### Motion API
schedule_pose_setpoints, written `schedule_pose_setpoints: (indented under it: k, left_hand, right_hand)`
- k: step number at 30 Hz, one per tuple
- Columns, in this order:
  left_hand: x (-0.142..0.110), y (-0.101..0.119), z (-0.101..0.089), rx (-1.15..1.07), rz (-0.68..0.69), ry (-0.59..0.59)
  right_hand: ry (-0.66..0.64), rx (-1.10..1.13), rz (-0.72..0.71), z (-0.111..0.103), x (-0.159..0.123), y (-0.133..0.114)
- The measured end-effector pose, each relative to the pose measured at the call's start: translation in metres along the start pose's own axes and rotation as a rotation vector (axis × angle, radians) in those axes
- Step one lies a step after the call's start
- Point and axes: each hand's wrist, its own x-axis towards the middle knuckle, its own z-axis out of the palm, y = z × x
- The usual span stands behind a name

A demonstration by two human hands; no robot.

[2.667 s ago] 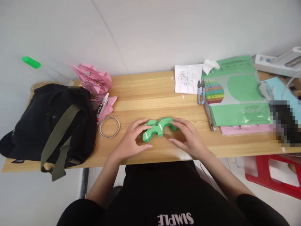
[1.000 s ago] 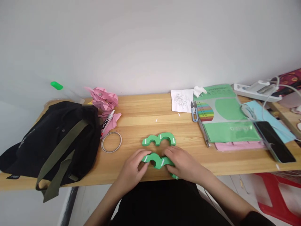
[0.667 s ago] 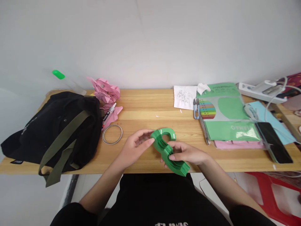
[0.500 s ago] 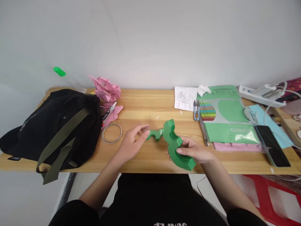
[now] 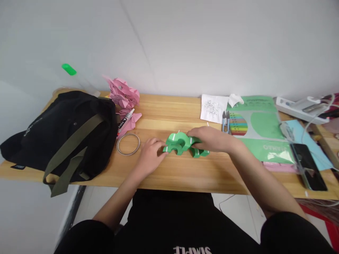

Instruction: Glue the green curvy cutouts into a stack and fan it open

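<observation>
On the table in front of me stand curved green pieces, scalloped in outline and marked with short white strips. They look like folded paper or foam; I cannot tell which. At the left end, my left hand has its thumb and fingers closed on a smaller green piece. From above, my right hand grips the larger curved piece near its right end, its fingers partly hiding it. The two pieces are close together, and how they meet is unclear.
A black bag fills the left side, beside a tape ring, a glue tube and pink folded paper. Right of my hands are a white sheet, thread snips, a green pack and a phone.
My right hand has lowered the larger green piece from the air onto the table, turning it beside the smaller one. The left hand stays near the smaller piece's left end. The view has shifted slightly.
</observation>
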Motion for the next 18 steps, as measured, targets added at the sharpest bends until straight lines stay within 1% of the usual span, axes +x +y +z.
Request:
schedule_pose_setpoints:
  k: [2, 5, 8, 12, 14, 18]
  left_hand:
    - [0.0, -0.001, 0.001, 0.016, -0.017, 0.006]
    - [0.0, -0.004, 0.003, -0.007, -0.035, 0.019]
    - [0.0, -0.005, 0.003, -0.025, -0.041, 0.038]
    - [0.001, -0.004, 0.002, -0.013, -0.022, 0.043]
    - [0.001, -0.003, 0.002, -0.002, -0.017, 0.041]
    - [0.003, -0.001, 0.002, 0.041, -0.024, 0.021]
  right_hand:
    - [-0.062, -0.092, 0.004, 0.002, 0.01, -0.008]
    - [-0.095, -0.187, 0.016, 0.008, 0.018, -0.015]
    - [-0.091, -0.222, 0.024, 0.013, 0.019, -0.015]
    - [-0.046, -0.205, 0.031, 0.017, 0.019, -0.013]
    - [-0.035, -0.231, 0.036, 0.018, 0.02, -0.015]
    - [-0.06, -0.291, 0.047, 0.02, 0.023, -0.02]
